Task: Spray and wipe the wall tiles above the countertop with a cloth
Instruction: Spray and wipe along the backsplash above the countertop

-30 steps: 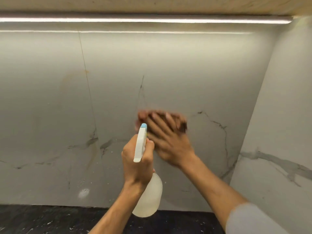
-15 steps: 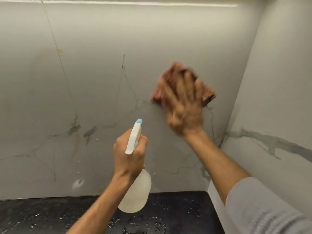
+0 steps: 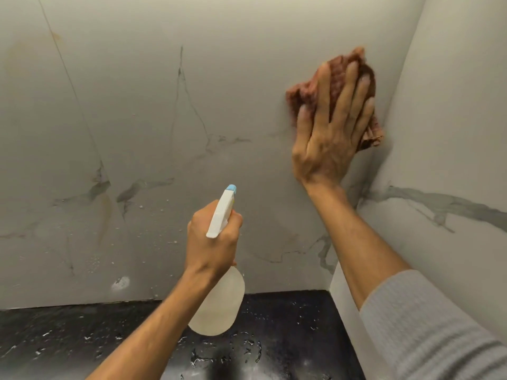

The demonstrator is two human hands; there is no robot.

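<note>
Up by the right corner my right hand (image 3: 329, 138) lies flat, fingers straight, pressing the cloth (image 3: 337, 75) on the tiles (image 3: 233, 78); my left hand (image 3: 212, 242) grips the bottle (image 3: 219, 305) nearer. Droplets on the left tiles look unwiped, so I judge it half done

Back wall tiles (image 3: 164, 105) rise behind the worktop (image 3: 288, 325) and meet a side wall (image 3: 452, 133) at right. Upper right, just beside that corner, the right hand (image 3: 329, 138) lies flat on the cloth (image 3: 304, 91), against the tiles. Lower centre, the left hand (image 3: 211, 242) holds the spray bottle (image 3: 219, 305) before the tiles, above the worktop.
</note>
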